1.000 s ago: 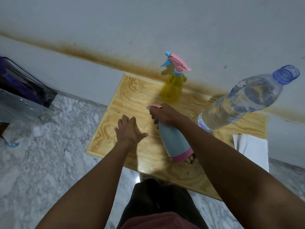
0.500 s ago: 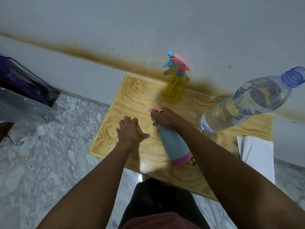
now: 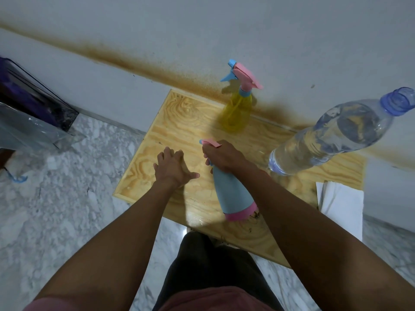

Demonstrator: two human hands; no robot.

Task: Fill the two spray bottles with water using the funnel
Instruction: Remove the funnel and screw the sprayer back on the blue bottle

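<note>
Little had moved since the earlier frames: both hands had kept their places over the table (image 3: 179, 122), a flat sheet of pale plywood with swirling grain and a thin raised edge. In the middle of the frame, the right hand (image 3: 224, 156) was wrapped around the neck of the blue spray bottle (image 3: 231, 194), a smooth, opaque cone with a pink band at its base and a pink trigger poking out past the fingers. The bottle leaned, its base on the table's near edge. Just left of it, the left hand (image 3: 174, 170) was loosely spread, thumb out, holding nothing.

Above centre, the yellow spray bottle (image 3: 238, 111), translucent with a pink and blue head, stood upright by the stained wall (image 3: 224, 30). At the right stood a clear, ribbed water bottle (image 3: 332, 135) with a blue top. White paper (image 3: 341, 203) lay below it. Mottled grey marble floor (image 3: 56, 209) filled the left.
</note>
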